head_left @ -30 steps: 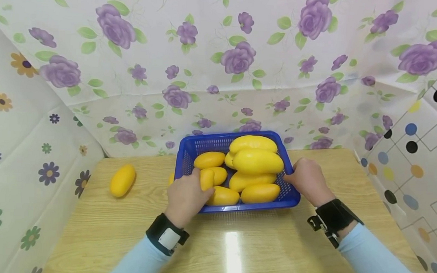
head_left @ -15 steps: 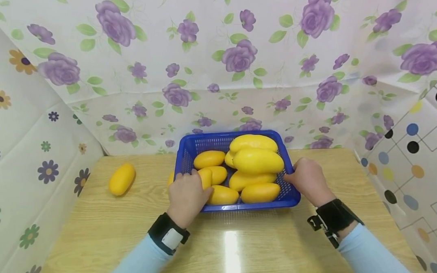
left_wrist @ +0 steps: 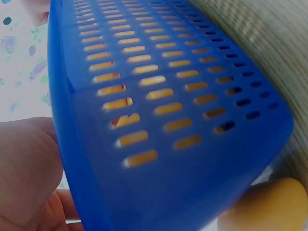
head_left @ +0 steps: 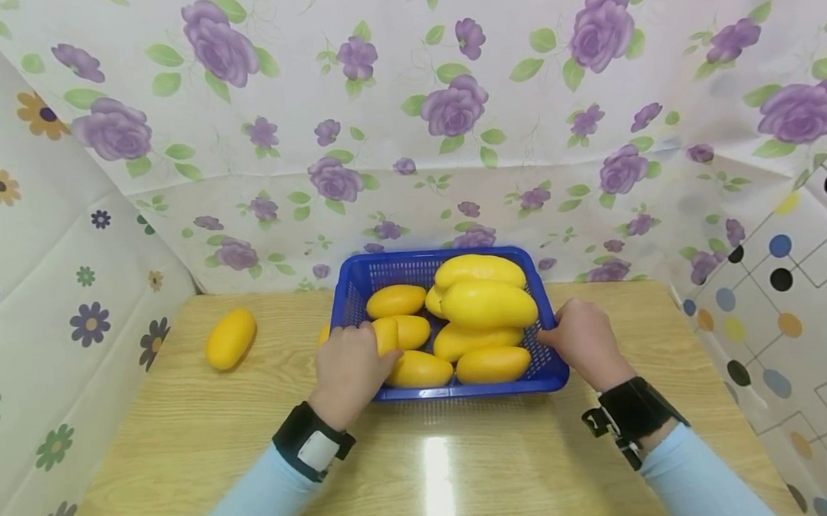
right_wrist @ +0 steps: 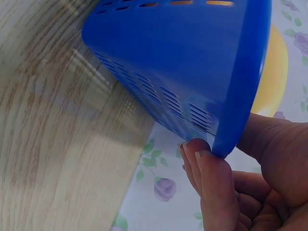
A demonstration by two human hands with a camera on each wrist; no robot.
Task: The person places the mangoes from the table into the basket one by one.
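Note:
A blue plastic basket (head_left: pixel 442 394) stands on the wooden table, loaded with fruit. Along its left and front lie several orange-yellow mangoes (head_left: pixel 419 369). Larger, brighter yellow oblong fruits (head_left: pixel 489 304) are piled on the right. My left hand (head_left: pixel 348 371) reaches over the front left corner and holds a mango (head_left: pixel 385 334) just inside, its fingers partly hidden. In the left wrist view that hand (left_wrist: pixel 29 173) is beside the basket's rim. On the right side my right hand (head_left: pixel 585 341) grips the rim, thumb inside and fingers outside, as the right wrist view shows.
One mango (head_left: pixel 231 338) lies on the table to the left. Another mango (head_left: pixel 323 336) peeks out beside the basket's left wall, mostly hidden. A floral cloth (head_left: pixel 405 134) hangs behind the table, with patterned sheets on both sides.
My left hand has shifted slightly left, and the mango it holds has moved left with it. The right hand and the basket look unchanged.

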